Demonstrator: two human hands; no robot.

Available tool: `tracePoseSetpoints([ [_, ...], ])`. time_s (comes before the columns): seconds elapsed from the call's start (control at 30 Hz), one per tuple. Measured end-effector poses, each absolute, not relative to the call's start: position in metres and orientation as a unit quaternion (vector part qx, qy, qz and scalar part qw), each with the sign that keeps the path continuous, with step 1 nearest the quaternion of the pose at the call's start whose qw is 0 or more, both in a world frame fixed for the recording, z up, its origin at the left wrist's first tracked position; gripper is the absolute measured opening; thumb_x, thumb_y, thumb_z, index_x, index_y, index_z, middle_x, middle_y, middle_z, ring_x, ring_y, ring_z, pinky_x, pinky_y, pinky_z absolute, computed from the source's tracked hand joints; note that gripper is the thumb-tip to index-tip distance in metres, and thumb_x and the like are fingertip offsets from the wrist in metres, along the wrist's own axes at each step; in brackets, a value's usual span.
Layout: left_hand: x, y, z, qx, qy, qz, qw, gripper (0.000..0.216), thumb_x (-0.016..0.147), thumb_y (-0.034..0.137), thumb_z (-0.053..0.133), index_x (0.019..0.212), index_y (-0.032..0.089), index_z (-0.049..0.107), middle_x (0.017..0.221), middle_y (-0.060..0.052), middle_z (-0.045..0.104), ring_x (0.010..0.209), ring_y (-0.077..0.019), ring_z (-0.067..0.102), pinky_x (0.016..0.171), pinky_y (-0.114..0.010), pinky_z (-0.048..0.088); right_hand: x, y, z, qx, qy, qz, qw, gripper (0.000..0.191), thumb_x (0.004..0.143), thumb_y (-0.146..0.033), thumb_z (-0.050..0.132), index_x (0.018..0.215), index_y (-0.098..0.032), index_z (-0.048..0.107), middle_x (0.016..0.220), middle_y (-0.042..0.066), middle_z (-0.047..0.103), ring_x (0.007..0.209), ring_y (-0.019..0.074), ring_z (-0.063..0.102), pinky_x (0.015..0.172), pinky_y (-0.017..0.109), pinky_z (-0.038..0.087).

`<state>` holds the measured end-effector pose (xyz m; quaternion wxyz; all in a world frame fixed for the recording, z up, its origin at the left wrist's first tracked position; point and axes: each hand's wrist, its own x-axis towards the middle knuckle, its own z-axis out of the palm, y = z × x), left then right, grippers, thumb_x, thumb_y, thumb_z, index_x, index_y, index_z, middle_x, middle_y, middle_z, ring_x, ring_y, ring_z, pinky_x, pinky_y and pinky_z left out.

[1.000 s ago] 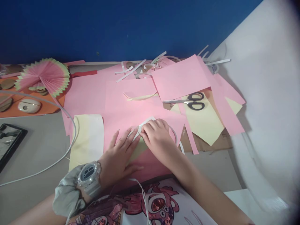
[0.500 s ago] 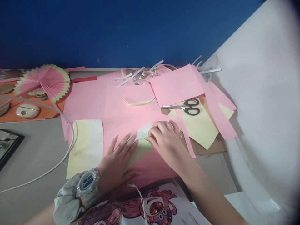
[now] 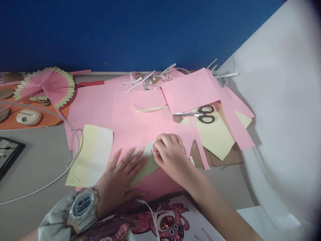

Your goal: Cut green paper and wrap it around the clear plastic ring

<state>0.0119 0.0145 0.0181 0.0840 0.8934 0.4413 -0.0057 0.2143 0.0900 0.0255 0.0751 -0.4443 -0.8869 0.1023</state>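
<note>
My left hand (image 3: pixel 120 175) lies flat with its fingers spread on a pale yellow paper strip (image 3: pixel 144 164) that rests on a large pink sheet (image 3: pixel 130 124). A grey watch sits on that wrist. My right hand (image 3: pixel 169 152) is curled, its fingertips pinching the white-yellow end of the same strip just right of my left fingertips. What lies under the right palm is hidden.
Black-handled scissors (image 3: pixel 200 114) lie on yellow and pink papers to the right. A loose yellow sheet (image 3: pixel 90 155) and a white cable (image 3: pixel 62 170) are at the left. A pink paper fan (image 3: pixel 46 85) and a phone (image 3: pixel 7 155) sit far left. A cartoon drawing (image 3: pixel 163 221) is nearest me.
My right hand drew back left and curled tighter on the strip's end. My left hand and the strip slid toward me. The loose yellow sheet turned slightly.
</note>
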Motion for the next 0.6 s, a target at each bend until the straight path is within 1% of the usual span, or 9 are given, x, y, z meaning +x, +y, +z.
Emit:
tracePoseSetpoints([
  [0.1, 0.018, 0.018, 0.021, 0.905, 0.42, -0.006, 0.068, 0.081, 0.082, 0.07, 0.027, 0.137, 0.012, 0.038, 0.148, -0.01, 0.028, 0.139, -0.0272, 0.016, 0.113, -0.049, -0.002, 0.215, 0.09, 0.026, -0.439, -0.892, 0.092, 0.057, 0.007, 0.085, -0.015, 0.044, 0.083, -0.018, 0.051, 0.097, 0.006, 0.052, 0.091, 0.0201, 0.045, 0.088, 0.038, 0.033],
  [0.17, 0.02, 0.022, 0.021, 0.914, 0.398, 0.0, 0.078, 0.087, 0.08, 0.073, 0.026, 0.135, 0.008, 0.041, 0.148, -0.014, 0.029, 0.139, -0.0287, 0.017, 0.113, -0.047, 0.002, 0.215, 0.09, 0.027, -0.44, -0.892, 0.094, 0.05, 0.008, 0.086, -0.016, 0.043, 0.084, -0.018, 0.051, 0.098, 0.006, 0.052, 0.091, 0.0201, 0.045, 0.088, 0.039, 0.032],
  [0.2, 0.02, 0.024, 0.02, 0.917, 0.391, 0.005, 0.086, 0.091, 0.078, 0.075, 0.026, 0.135, 0.007, 0.04, 0.148, -0.014, 0.028, 0.138, -0.0298, 0.017, 0.113, -0.047, 0.004, 0.215, 0.091, 0.027, -0.441, -0.891, 0.098, 0.05, 0.009, 0.087, -0.017, 0.042, 0.083, -0.018, 0.051, 0.098, 0.006, 0.052, 0.091, 0.02, 0.046, 0.088, 0.038, 0.033],
  [0.27, 0.019, 0.028, 0.017, 0.92, 0.379, 0.012, 0.099, 0.099, 0.074, 0.079, 0.024, 0.139, 0.005, 0.032, 0.149, -0.015, 0.025, 0.139, -0.0307, 0.016, 0.113, -0.045, 0.006, 0.215, 0.091, 0.027, -0.443, -0.888, 0.105, 0.057, 0.01, 0.088, -0.018, 0.042, 0.082, -0.018, 0.05, 0.097, 0.005, 0.052, 0.091, 0.0196, 0.045, 0.088, 0.038, 0.033],
  [0.37, 0.017, 0.029, 0.012, 0.919, 0.38, 0.013, 0.101, 0.102, 0.073, 0.08, 0.023, 0.142, 0.005, 0.024, 0.149, -0.014, 0.025, 0.138, -0.0299, 0.017, 0.113, -0.043, 0.006, 0.215, 0.092, 0.026, -0.442, -0.887, 0.115, 0.072, 0.008, 0.087, -0.017, 0.044, 0.081, -0.018, 0.05, 0.094, 0.004, 0.052, 0.091, 0.0191, 0.045, 0.087, 0.037, 0.033],
  [0.47, 0.017, 0.028, 0.009, 0.918, 0.383, 0.015, 0.106, 0.1, 0.074, 0.08, 0.023, 0.141, 0.006, 0.027, 0.148, -0.015, 0.025, 0.137, -0.0303, 0.02, 0.113, -0.044, 0.004, 0.216, 0.093, 0.026, -0.435, -0.889, 0.12, 0.073, 0.008, 0.086, -0.017, 0.044, 0.081, -0.018, 0.05, 0.093, 0.004, 0.051, 0.09, 0.0189, 0.044, 0.087, 0.037, 0.033],
  [0.6, 0.018, 0.028, 0.008, 0.915, 0.384, 0.016, 0.12, 0.1, 0.074, 0.079, 0.025, 0.141, 0.005, 0.027, 0.149, -0.015, 0.024, 0.138, -0.03, 0.019, 0.113, -0.044, 0.004, 0.217, 0.094, 0.027, -0.429, -0.893, 0.122, 0.063, 0.008, 0.088, -0.018, 0.044, 0.082, -0.017, 0.05, 0.094, 0.005, 0.051, 0.09, 0.0195, 0.044, 0.086, 0.037, 0.033],
])
